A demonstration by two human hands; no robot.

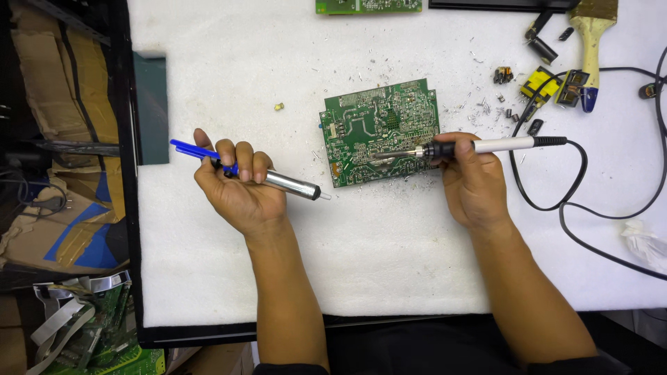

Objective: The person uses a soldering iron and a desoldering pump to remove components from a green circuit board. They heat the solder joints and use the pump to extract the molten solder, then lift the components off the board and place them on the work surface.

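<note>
I noted the left hand (pixel 240 191) closed around a blue-and-silver solder sucker (pixel 253 173), its tip pointing at the green circuit board (pixel 381 132) but stopping just short of the board's left edge. The right hand (pixel 472 184) gripped a white-handled soldering iron (pixel 479 146), with the metal tip resting on the board's lower middle. The board lay flat on the white mat (pixel 389 257), and I saw loose removed parts (pixel 549 87) scattered to its right, beside a paintbrush (pixel 590 48).
</note>
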